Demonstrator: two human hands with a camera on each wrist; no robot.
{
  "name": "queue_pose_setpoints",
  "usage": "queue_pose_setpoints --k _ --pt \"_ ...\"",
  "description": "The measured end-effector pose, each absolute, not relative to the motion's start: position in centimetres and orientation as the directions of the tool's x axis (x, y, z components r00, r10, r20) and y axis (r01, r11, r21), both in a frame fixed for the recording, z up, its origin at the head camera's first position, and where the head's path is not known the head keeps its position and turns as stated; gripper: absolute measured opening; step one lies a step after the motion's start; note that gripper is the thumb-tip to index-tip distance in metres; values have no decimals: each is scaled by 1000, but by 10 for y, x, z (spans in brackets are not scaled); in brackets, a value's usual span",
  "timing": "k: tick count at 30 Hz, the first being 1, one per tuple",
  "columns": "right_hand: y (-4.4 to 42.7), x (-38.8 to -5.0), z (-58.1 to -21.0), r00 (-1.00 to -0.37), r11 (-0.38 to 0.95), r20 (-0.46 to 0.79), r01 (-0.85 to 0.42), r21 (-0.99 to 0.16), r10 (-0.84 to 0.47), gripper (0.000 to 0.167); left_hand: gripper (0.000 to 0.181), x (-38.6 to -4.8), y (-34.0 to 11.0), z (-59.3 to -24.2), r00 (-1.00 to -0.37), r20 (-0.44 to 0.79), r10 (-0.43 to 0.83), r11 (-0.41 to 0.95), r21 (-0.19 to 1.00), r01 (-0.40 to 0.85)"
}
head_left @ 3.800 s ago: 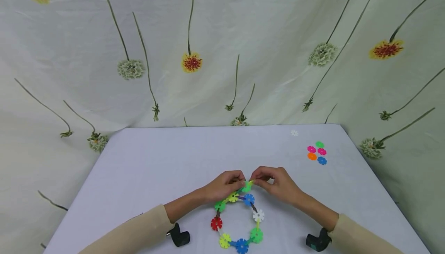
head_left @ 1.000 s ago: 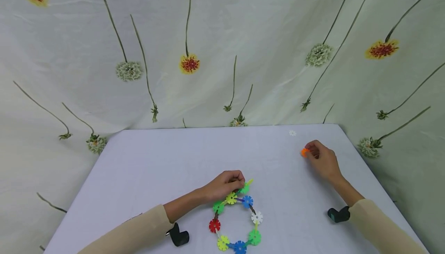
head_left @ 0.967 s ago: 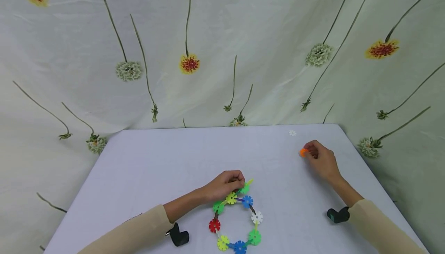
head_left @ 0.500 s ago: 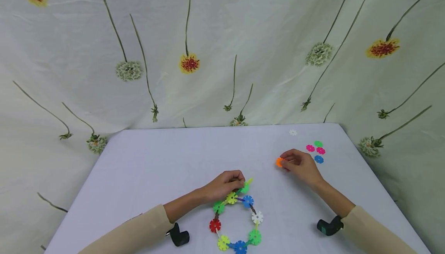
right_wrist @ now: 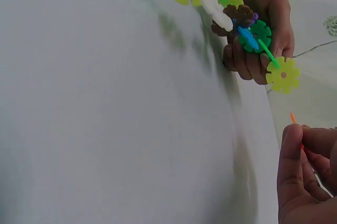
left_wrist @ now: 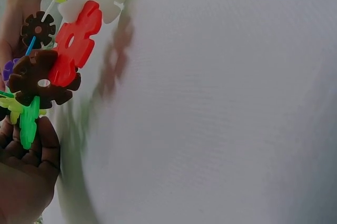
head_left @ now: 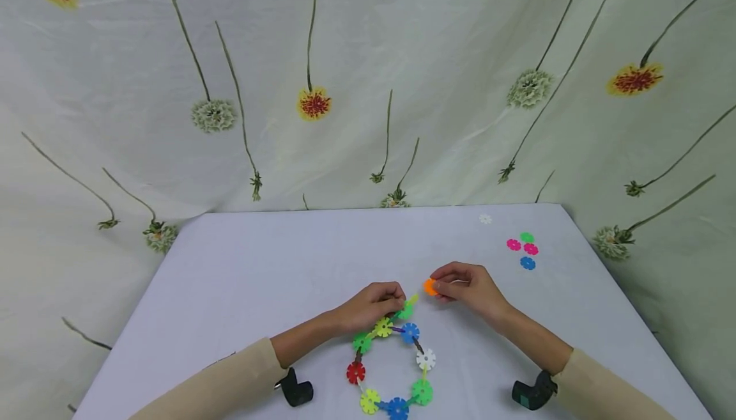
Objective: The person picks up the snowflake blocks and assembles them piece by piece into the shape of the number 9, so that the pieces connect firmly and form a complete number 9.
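In the head view, a ring of interlocking flower discs (head_left: pixel 397 408) in several colours lies before me. My left hand (head_left: pixel 374 305) pinches its top, where a green disc (head_left: pixel 406 311) and a yellow disc (head_left: pixel 413 298) stick out past the fingers. An orange disc (head_left: pixel 430 287) is pinched between thumb and fingers of my right hand (head_left: pixel 471 289), a small gap from the yellow disc. The right wrist view shows that orange disc (right_wrist: pixel 293 118) edge-on, below the yellow one (right_wrist: pixel 283 74). A brown disc (left_wrist: pixel 45 79) of the chain appears in the left wrist view; the left fingers partly hide the joint.
Loose flat discs lie at the table's back right: green (head_left: pixel 526 237), two pink (head_left: pixel 513 245) and blue (head_left: pixel 528 263). A white disc (head_left: pixel 485 218) lies farther back. Black wrist cameras (head_left: pixel 296 389) sit by both sleeves. Flower-printed cloth (head_left: pixel 356 87) hangs behind the white table.
My right hand left the chain, picked the orange disc from the loose group and carried it back left, close to the yellow disc. My left hand has stayed on the chain.
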State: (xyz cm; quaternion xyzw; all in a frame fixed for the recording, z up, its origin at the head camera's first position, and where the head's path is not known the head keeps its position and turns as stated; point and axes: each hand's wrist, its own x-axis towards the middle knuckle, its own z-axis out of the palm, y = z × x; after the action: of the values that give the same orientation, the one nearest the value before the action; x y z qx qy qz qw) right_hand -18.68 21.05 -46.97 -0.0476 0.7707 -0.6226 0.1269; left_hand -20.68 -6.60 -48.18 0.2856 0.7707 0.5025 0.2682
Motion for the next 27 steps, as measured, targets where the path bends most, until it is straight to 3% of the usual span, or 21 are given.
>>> queue_pose_setpoints --k 16,27 --pt "190 -181 -469 -956 177 -120 74 -981 -268 28 19 -208 -66 -484 -694 -137 707 334 929 158" --pt "187 -178 -474 -960 190 -132 86 -978 -246 28 18 -206 -69 -484 -689 -140 711 384 898 214"
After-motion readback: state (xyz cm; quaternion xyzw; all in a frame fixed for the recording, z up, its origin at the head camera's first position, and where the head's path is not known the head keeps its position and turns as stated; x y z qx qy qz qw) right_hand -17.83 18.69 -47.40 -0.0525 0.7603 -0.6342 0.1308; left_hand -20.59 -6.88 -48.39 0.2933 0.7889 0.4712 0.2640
